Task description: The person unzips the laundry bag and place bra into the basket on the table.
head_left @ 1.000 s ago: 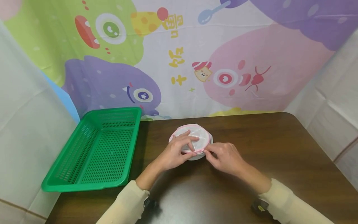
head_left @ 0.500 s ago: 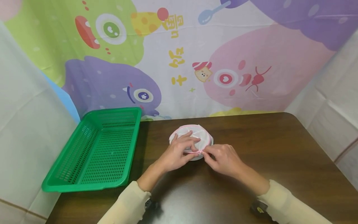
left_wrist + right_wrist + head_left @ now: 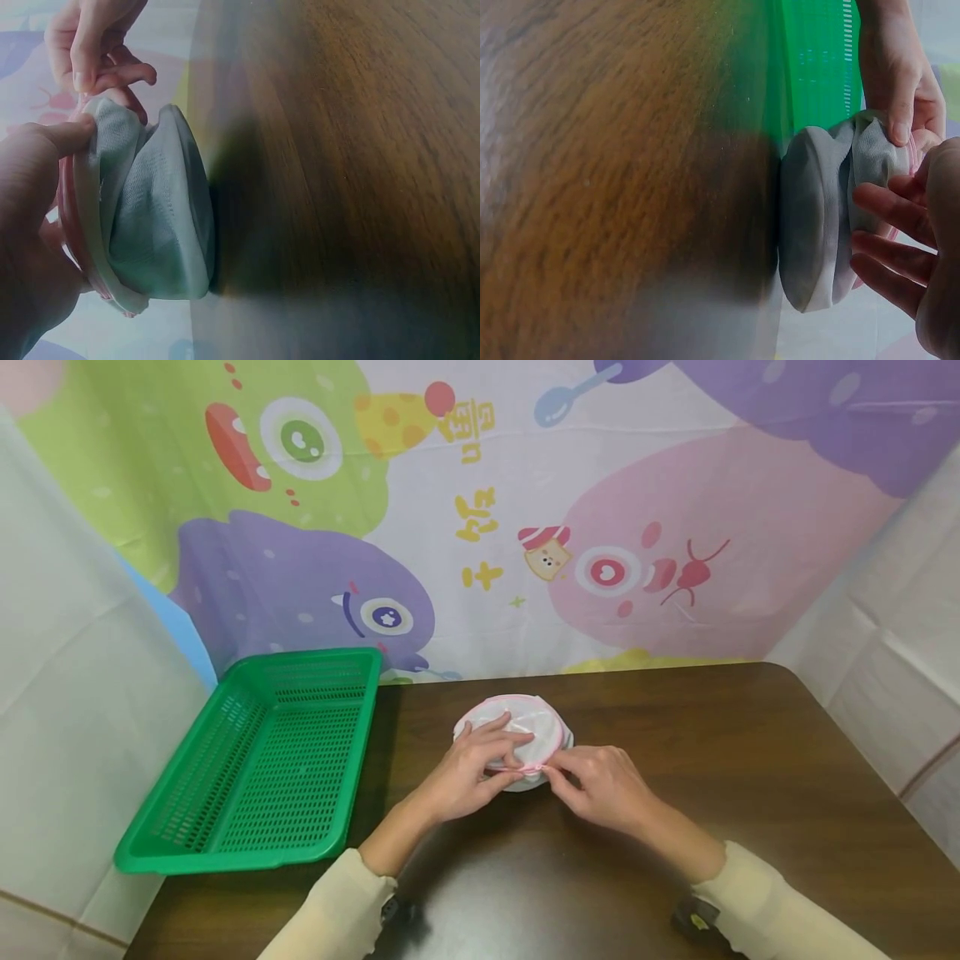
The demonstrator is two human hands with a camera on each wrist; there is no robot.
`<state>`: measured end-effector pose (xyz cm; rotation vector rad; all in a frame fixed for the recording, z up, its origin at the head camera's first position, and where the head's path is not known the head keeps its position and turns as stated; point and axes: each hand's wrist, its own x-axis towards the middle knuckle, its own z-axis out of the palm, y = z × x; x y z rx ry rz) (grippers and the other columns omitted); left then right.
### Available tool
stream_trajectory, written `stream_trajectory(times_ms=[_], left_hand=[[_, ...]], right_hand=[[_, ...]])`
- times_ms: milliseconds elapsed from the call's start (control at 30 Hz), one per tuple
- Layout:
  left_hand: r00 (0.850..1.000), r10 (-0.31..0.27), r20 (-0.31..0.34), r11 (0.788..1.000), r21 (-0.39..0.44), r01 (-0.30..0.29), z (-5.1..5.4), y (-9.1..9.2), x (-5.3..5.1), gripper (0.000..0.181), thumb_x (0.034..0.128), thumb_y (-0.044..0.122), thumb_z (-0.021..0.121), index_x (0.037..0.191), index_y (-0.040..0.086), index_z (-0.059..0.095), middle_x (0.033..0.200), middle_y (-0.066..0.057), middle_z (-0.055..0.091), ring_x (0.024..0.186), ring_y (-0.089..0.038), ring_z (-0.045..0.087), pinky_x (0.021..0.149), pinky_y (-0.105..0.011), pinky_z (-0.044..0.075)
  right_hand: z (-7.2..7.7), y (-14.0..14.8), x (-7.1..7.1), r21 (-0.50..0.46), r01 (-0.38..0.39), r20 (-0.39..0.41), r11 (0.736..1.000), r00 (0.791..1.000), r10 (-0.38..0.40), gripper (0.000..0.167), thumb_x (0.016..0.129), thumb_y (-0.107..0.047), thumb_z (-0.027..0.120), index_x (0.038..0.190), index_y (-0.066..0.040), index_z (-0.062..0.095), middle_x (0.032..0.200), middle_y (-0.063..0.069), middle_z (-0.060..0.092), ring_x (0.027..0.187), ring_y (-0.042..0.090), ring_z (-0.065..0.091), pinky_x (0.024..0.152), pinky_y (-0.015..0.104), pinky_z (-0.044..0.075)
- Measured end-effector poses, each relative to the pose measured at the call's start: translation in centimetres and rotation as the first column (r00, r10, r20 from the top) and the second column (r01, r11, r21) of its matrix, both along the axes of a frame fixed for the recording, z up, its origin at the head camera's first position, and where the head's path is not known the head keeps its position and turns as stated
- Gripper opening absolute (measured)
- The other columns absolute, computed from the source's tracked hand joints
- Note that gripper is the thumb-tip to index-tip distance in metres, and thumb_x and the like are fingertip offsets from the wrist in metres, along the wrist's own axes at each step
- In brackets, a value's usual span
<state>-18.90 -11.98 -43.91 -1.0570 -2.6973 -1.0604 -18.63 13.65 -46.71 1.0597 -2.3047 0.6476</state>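
Note:
A round, pale grey-white mesh laundry bag (image 3: pixel 546 725) with a pink zipper round its top lies squashed on the table. My left hand (image 3: pixel 468 772) lies over the left of its top, the thumb at the front rim and the fingers across the mesh. In the left wrist view, that thumb presses the cloth edge (image 3: pixel 88 161) beside the zipper. My right hand (image 3: pixel 603 783) pinches at the zipper by the front right rim; the fingertips mostly hide the pull. The right wrist view shows the bag's soft side wall (image 3: pixel 810 217) bulging, with my right hand's other fingers loosely bent beside it.
A green perforated plastic basket (image 3: pixel 363 735) stands on the left of the dark wooden table (image 3: pixel 720 760). Behind the table hangs a cartoon-printed cloth (image 3: pixel 480 635); pale cloth sheets (image 3: pixel 877 652) hang at both sides.
My right hand has shifted slightly left and towards me along the front rim, still pinching at the zipper. The left hand and the bag have moved only slightly.

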Motion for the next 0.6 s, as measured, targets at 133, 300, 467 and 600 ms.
stream_trajectory(times_ms=[133, 300, 467, 600], left_hand=[[1.0, 0.017, 0.015, 1.0, 0.006, -0.017, 0.03, 0.11, -0.08, 0.008, 0.1013, 0.016, 0.084, 0.101, 0.013, 0.076, 0.156, -0.01, 0.073, 0.168, -0.042, 0.045, 0.128, -0.091, 0.022], [0.999, 0.031, 0.025, 0.999, 0.006, -0.031, 0.03, 0.36, -0.24, 0.012, 0.0997, 0.019, 0.087, 0.111, 0.016, 0.082, 0.154, -0.009, 0.075, 0.168, -0.042, 0.045, 0.129, -0.09, 0.021], [0.999, 0.033, 0.007, 0.999, -0.011, -0.033, -0.05, 0.58, -0.4, 0.008, 0.0997, 0.02, 0.087, 0.101, 0.016, 0.081, 0.151, -0.008, 0.077, 0.167, -0.04, 0.047, 0.129, -0.09, 0.021], [0.999, 0.031, -0.015, 0.999, -0.013, -0.031, -0.14, 0.61, -0.45, 0.013, 0.0994, 0.018, 0.087, 0.092, 0.015, 0.077, 0.149, -0.008, 0.078, 0.166, -0.04, 0.049, 0.129, -0.09, 0.022]], right_hand=[[0.18, -0.11, 0.07, 0.006, -0.004, 0.013, 1.0, 1.0, 0.004, 0.006, 0.092, -0.008, 0.084, 0.093, -0.013, 0.08, 0.072, -0.003, 0.074, 0.058, 0.003, 0.053, 0.054, 0.02, 0.044], [0.29, -0.35, 0.19, 0.017, -0.011, 0.003, 1.0, 1.0, 0.011, 0.007, 0.091, -0.008, 0.083, 0.09, -0.014, 0.079, 0.07, -0.003, 0.073, 0.058, 0.004, 0.054, 0.054, 0.019, 0.044], [0.32, -0.56, 0.27, 0.027, -0.007, -0.008, 1.0, 1.0, 0.007, 0.009, 0.092, -0.009, 0.083, 0.087, -0.015, 0.077, 0.067, -0.004, 0.07, 0.056, 0.003, 0.05, 0.053, 0.019, 0.04], [0.33, -0.58, 0.28, 0.035, 0.0, 0.0, 0.999, 1.0, 0.0, 0.01, 0.092, -0.01, 0.083, 0.087, -0.015, 0.077, 0.066, -0.004, 0.069, 0.056, 0.002, 0.047, 0.053, 0.018, 0.038]])
